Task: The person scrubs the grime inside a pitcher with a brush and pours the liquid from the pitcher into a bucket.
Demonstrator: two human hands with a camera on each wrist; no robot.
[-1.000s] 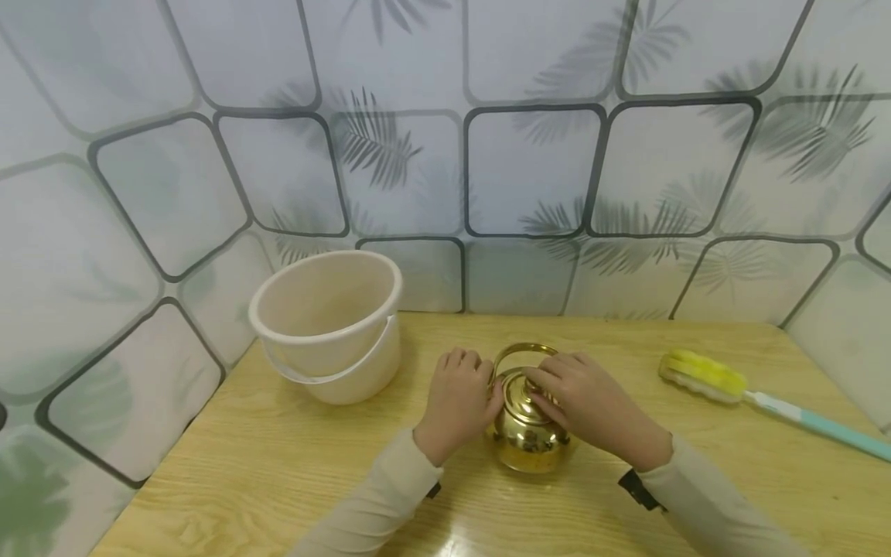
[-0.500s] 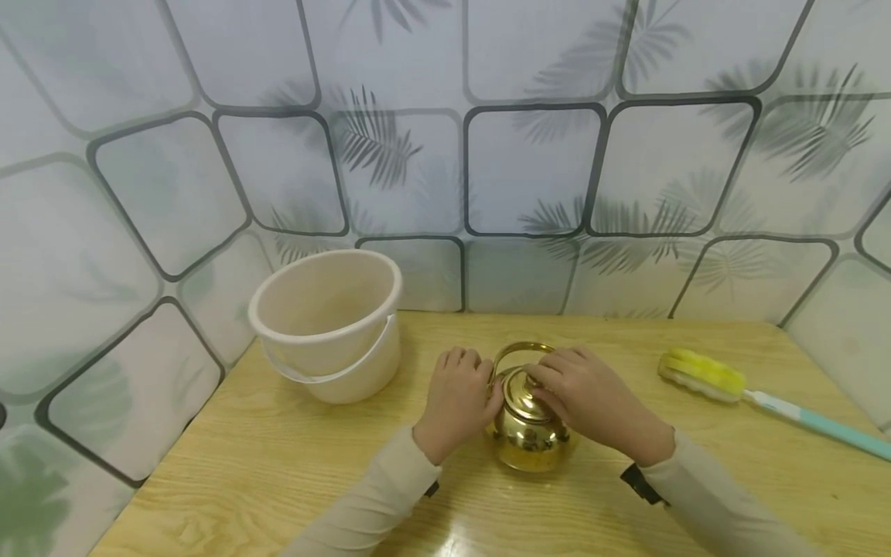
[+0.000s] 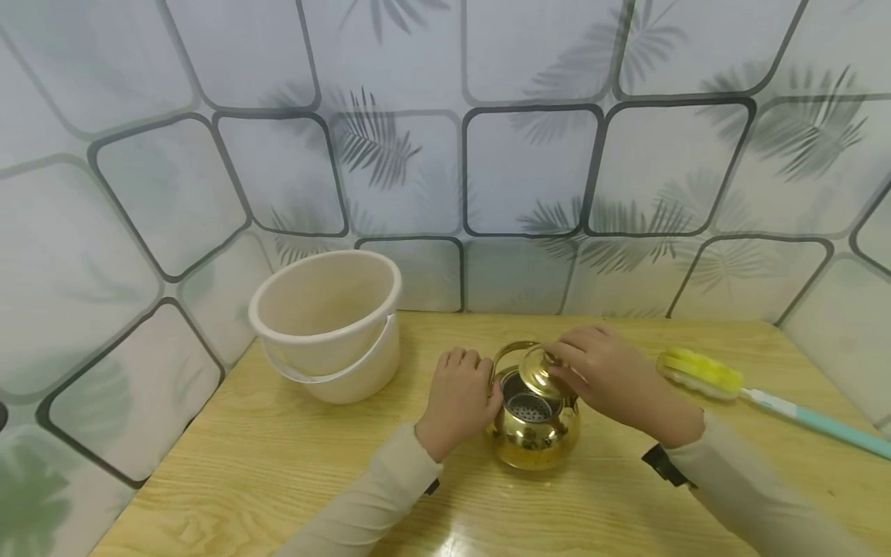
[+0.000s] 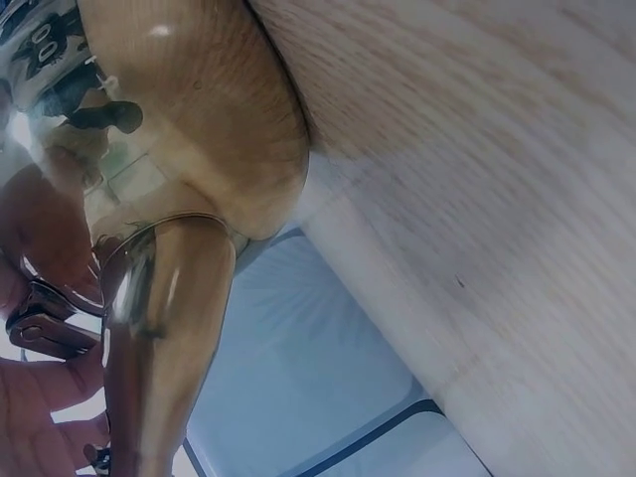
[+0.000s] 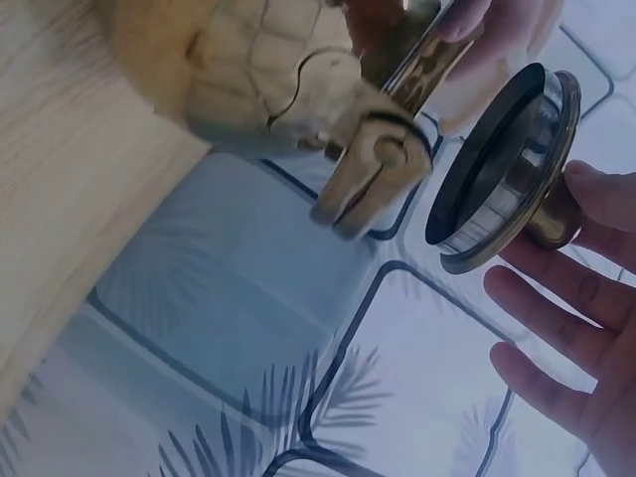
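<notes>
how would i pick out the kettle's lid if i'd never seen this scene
On the wooden table, between the white bucket and the yellow-headed brush, find the gold kettle. Just off its open mouth, the right hand pinches the lid by its knob. Unlike the kettle standing on the table, this round gold piece is held tilted in the air.

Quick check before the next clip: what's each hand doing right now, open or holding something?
Left hand: closed, holding the kettle handle.
Right hand: closed, pinching the lid by its knob.
</notes>
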